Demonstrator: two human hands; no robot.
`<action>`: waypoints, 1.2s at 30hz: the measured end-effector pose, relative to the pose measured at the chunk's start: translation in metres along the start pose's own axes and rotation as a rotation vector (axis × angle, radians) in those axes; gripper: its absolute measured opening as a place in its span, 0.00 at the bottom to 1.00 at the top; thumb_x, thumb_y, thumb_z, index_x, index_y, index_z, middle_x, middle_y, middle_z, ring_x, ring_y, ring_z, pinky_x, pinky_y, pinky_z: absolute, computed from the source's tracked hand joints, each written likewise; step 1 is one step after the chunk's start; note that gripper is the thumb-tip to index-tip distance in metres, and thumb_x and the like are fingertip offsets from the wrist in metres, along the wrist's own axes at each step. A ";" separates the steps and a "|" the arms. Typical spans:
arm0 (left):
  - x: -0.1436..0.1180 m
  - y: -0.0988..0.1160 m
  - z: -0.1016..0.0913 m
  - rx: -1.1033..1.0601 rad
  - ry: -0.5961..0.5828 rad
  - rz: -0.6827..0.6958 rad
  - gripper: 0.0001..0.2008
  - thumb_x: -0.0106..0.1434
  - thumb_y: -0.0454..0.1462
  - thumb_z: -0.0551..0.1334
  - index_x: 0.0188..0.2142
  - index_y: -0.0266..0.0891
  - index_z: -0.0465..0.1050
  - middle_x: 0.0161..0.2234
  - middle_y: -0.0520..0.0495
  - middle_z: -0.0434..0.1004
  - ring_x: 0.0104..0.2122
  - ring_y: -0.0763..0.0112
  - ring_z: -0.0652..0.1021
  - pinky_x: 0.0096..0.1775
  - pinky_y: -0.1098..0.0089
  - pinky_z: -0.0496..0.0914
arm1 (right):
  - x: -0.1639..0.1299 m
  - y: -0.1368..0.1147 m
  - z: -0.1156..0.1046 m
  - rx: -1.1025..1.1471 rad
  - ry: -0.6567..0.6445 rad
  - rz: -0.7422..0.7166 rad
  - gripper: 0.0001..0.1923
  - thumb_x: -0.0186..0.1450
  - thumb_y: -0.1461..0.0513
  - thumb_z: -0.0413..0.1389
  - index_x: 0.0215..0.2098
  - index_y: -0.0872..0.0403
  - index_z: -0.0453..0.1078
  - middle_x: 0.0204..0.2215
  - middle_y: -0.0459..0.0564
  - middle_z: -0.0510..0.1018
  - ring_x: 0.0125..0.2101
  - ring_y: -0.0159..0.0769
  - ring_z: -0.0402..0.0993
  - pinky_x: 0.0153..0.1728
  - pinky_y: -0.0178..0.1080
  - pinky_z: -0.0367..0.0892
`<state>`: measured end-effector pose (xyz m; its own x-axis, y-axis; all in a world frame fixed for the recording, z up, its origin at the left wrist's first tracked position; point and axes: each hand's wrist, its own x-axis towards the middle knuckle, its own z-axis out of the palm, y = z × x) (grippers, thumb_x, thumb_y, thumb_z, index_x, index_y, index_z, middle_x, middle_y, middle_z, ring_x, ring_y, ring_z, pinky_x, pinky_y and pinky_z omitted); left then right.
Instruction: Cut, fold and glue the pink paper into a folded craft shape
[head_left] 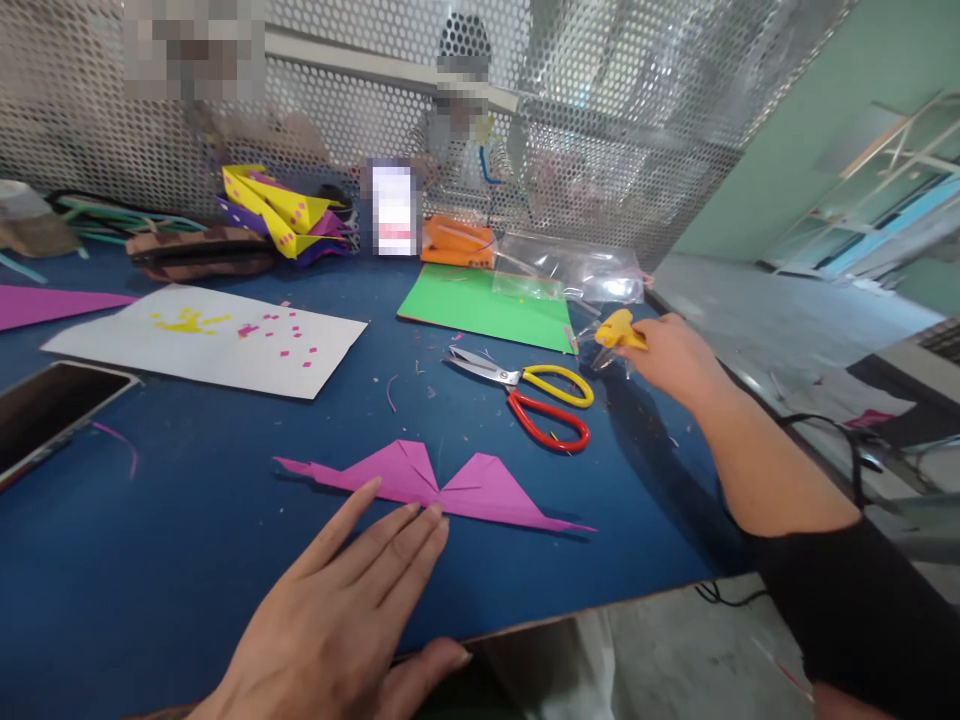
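Observation:
My left hand [352, 590] lies flat, its fingertips resting on the lower edge of a folded magenta paper piece [480, 490]. That piece has two raised peaks and thin pointed ends. Out at the table's right edge, my right hand [675, 360] is closed on a small yellow plastic object [616, 332], whose exact kind I cannot make out. Scissors [510, 378] with one yellow and one red handle lie between the hands, blades apart and pointing left. Green paper sheets [487, 305] lie just left of the yellow object.
On the left are a white sheet [300, 380] with small paper cutouts, a dark-screened phone [60, 415] and magenta paper [52, 305]. Folded yellow and purple paper [277, 210], an orange pack [457, 242] and clear plastic [577, 265] stand along the perforated metal screen [600, 150].

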<state>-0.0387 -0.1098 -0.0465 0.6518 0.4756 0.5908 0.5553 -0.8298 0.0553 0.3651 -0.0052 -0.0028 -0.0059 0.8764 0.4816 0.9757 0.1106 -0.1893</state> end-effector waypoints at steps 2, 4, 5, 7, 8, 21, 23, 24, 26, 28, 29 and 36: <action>-0.001 0.000 0.000 -0.016 -0.009 -0.003 0.22 0.69 0.49 0.57 0.49 0.34 0.77 0.48 0.47 0.83 0.47 0.64 0.81 0.69 0.62 0.48 | -0.002 0.001 0.002 -0.095 -0.010 0.040 0.22 0.70 0.48 0.48 0.29 0.55 0.71 0.27 0.48 0.67 0.32 0.37 0.73 0.31 0.41 0.58; -0.002 0.000 -0.001 -0.047 -0.021 -0.017 0.22 0.70 0.49 0.56 0.50 0.34 0.77 0.48 0.46 0.83 0.48 0.64 0.81 0.68 0.62 0.48 | -0.005 0.000 -0.003 -0.164 -0.021 0.025 0.24 0.71 0.48 0.47 0.33 0.56 0.73 0.29 0.50 0.70 0.32 0.37 0.74 0.32 0.41 0.60; -0.002 0.000 -0.001 -0.052 -0.021 -0.020 0.22 0.70 0.49 0.56 0.50 0.34 0.77 0.48 0.46 0.83 0.48 0.64 0.81 0.69 0.61 0.48 | -0.007 -0.002 -0.006 -0.192 -0.012 0.023 0.23 0.71 0.47 0.48 0.35 0.57 0.74 0.31 0.52 0.72 0.33 0.38 0.75 0.32 0.41 0.61; 0.000 -0.001 -0.004 -0.040 -0.024 -0.005 0.22 0.70 0.49 0.56 0.49 0.33 0.77 0.48 0.45 0.82 0.48 0.64 0.81 0.68 0.61 0.48 | -0.015 -0.011 -0.014 -0.246 0.055 0.035 0.23 0.70 0.47 0.51 0.41 0.58 0.75 0.37 0.59 0.75 0.37 0.47 0.77 0.34 0.44 0.65; 0.001 -0.002 -0.005 -0.031 -0.029 0.012 0.22 0.69 0.49 0.57 0.49 0.33 0.77 0.48 0.45 0.83 0.47 0.64 0.81 0.68 0.62 0.49 | -0.021 -0.020 -0.018 -0.270 0.112 0.044 0.23 0.70 0.48 0.51 0.43 0.59 0.74 0.40 0.64 0.76 0.40 0.54 0.77 0.37 0.49 0.67; -0.005 0.002 0.002 -0.019 -0.055 -0.031 0.24 0.71 0.51 0.55 0.50 0.34 0.77 0.49 0.45 0.82 0.51 0.64 0.79 0.70 0.62 0.45 | -0.155 -0.225 0.026 0.199 0.115 -0.390 0.18 0.67 0.72 0.48 0.55 0.68 0.66 0.45 0.60 0.83 0.45 0.44 0.79 0.43 0.44 0.77; -0.005 0.003 0.000 -0.036 -0.093 -0.056 0.24 0.70 0.52 0.56 0.51 0.35 0.77 0.51 0.46 0.81 0.52 0.65 0.78 0.70 0.63 0.44 | -0.154 -0.224 0.030 0.148 0.103 -0.410 0.19 0.67 0.72 0.47 0.54 0.69 0.67 0.46 0.60 0.82 0.46 0.45 0.80 0.43 0.44 0.77; -0.005 0.003 -0.001 -0.038 -0.100 -0.062 0.24 0.70 0.52 0.56 0.51 0.35 0.77 0.51 0.47 0.81 0.52 0.66 0.78 0.70 0.64 0.44 | -0.153 -0.223 0.032 0.124 0.100 -0.420 0.19 0.67 0.71 0.45 0.54 0.69 0.68 0.46 0.60 0.82 0.45 0.45 0.80 0.42 0.44 0.77; -0.004 0.001 -0.005 -0.035 -0.101 -0.046 0.24 0.70 0.51 0.56 0.51 0.35 0.77 0.51 0.47 0.81 0.52 0.66 0.78 0.70 0.63 0.44 | -0.153 -0.223 0.033 0.072 0.112 -0.436 0.20 0.67 0.72 0.44 0.53 0.69 0.70 0.47 0.59 0.83 0.45 0.45 0.81 0.41 0.43 0.77; -0.004 -0.004 -0.010 -0.012 -0.119 0.015 0.24 0.70 0.50 0.57 0.52 0.34 0.76 0.51 0.46 0.81 0.52 0.66 0.78 0.70 0.64 0.44 | -0.153 -0.225 0.033 0.036 0.126 -0.447 0.19 0.67 0.72 0.45 0.50 0.70 0.71 0.46 0.59 0.83 0.44 0.44 0.81 0.41 0.42 0.76; -0.004 -0.007 -0.012 0.008 -0.136 0.053 0.24 0.69 0.50 0.58 0.53 0.34 0.76 0.52 0.46 0.80 0.52 0.65 0.78 0.70 0.64 0.44 | -0.153 -0.226 0.034 0.026 0.132 -0.454 0.18 0.67 0.72 0.45 0.49 0.70 0.72 0.45 0.59 0.83 0.43 0.44 0.81 0.41 0.42 0.76; -0.003 -0.014 -0.012 0.105 -0.148 0.086 0.31 0.66 0.56 0.58 0.52 0.29 0.76 0.51 0.38 0.80 0.52 0.56 0.77 0.61 0.60 0.61 | -0.151 -0.225 0.034 0.053 0.127 -0.464 0.19 0.67 0.72 0.43 0.48 0.71 0.72 0.46 0.59 0.83 0.44 0.45 0.81 0.42 0.43 0.76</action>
<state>-0.0541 -0.1033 -0.0395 0.7637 0.4485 0.4644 0.5403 -0.8377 -0.0794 0.1391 -0.1468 -0.0619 -0.4080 0.6650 0.6255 0.8639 0.5029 0.0288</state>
